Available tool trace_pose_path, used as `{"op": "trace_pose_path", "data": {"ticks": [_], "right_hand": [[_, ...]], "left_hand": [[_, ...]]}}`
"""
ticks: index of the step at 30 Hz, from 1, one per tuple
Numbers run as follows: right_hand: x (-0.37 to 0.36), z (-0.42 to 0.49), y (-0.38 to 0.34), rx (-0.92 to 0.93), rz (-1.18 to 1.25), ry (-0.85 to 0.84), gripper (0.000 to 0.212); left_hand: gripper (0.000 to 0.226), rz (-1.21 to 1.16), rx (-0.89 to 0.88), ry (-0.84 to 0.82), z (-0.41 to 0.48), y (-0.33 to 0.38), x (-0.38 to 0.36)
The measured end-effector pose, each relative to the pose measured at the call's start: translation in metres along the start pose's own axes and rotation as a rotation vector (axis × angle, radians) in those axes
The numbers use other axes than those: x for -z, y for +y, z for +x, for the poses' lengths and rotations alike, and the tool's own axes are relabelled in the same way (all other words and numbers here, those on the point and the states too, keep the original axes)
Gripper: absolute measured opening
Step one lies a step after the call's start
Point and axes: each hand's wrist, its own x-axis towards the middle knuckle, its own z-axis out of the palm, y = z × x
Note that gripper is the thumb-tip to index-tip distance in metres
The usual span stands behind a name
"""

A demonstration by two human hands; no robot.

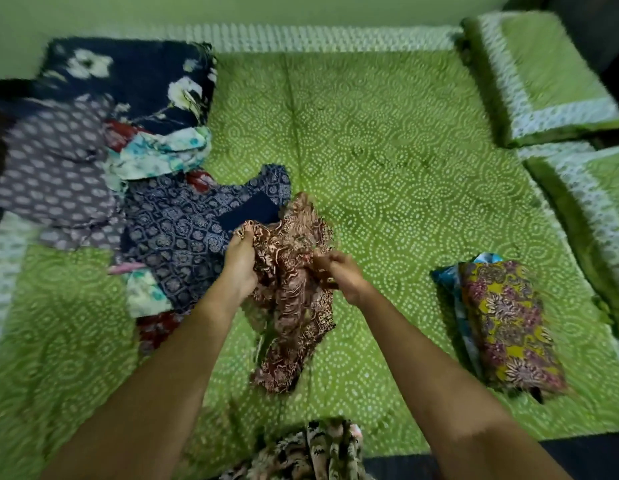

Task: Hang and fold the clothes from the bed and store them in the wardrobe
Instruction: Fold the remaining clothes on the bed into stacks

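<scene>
Black-and-cream printed cloth hangs at the bottom edge, nearest the lens, as two bare forearms reach over a green dotted bed sheet. The left hand has its fingers curled into a bunch of a brown printed garment, while the right hand pinches the same garment's upper edge between thumb and bent fingers. The garment is lifted at the top and trails crumpled onto the sheet between the arms. To the right, near two green pillows, a small folded stack lies on the sheet, a yellow-and-purple floral piece on top of a blue one. To the left, a loose heap of clothes lies unfolded beside a folded navy floral blanket. By this showing the job is in its early part: little is folded, most is waiting, and no wardrobe or hanger is in view.
</scene>
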Motion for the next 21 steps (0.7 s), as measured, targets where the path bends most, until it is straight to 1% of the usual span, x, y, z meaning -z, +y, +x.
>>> {"op": "trace_pose_path", "data": {"ticks": [3, 8, 11, 13, 15, 16, 18, 20, 21], "right_hand": [[-0.007, -0.016, -0.024, -0.037, 0.029, -0.011, 0.027], [-0.021, -0.049, -0.068, -0.008, -0.007, -0.012, 0.039], [-0.027, -0.064, -0.097, -0.049, -0.069, -0.026, 0.044], [-0.030, -0.072, -0.109, -0.097, -0.149, -0.054, 0.052], [-0.036, -0.080, -0.124, -0.142, -0.122, -0.170, 0.064], [-0.040, -0.085, -0.130, -0.159, -0.075, -0.237, 0.065], [-0.050, -0.094, -0.143, -0.101, 0.064, -0.321, 0.051], [-0.049, -0.092, -0.164, 0.004, 0.156, -0.324, 0.035], [-0.046, -0.088, -0.177, 0.045, 0.166, -0.317, 0.034]], "left_hand": [[0.044, -0.115, -0.026, -0.092, -0.032, 0.041, 0.006], [0.037, -0.237, -0.188, -0.313, -0.092, 0.114, 0.008], [0.039, -0.248, -0.292, -0.376, -0.133, 0.156, 0.011], [0.043, -0.246, -0.353, -0.417, -0.157, 0.177, 0.013], [0.044, -0.251, -0.418, -0.423, -0.178, 0.195, 0.016], [0.044, -0.263, -0.441, -0.429, -0.182, 0.202, 0.018], [0.046, -0.277, -0.487, -0.445, -0.191, 0.211, 0.024], [0.048, -0.304, -0.558, -0.441, -0.196, 0.219, 0.036], [0.050, -0.307, -0.592, -0.434, -0.199, 0.223, 0.043]]}}
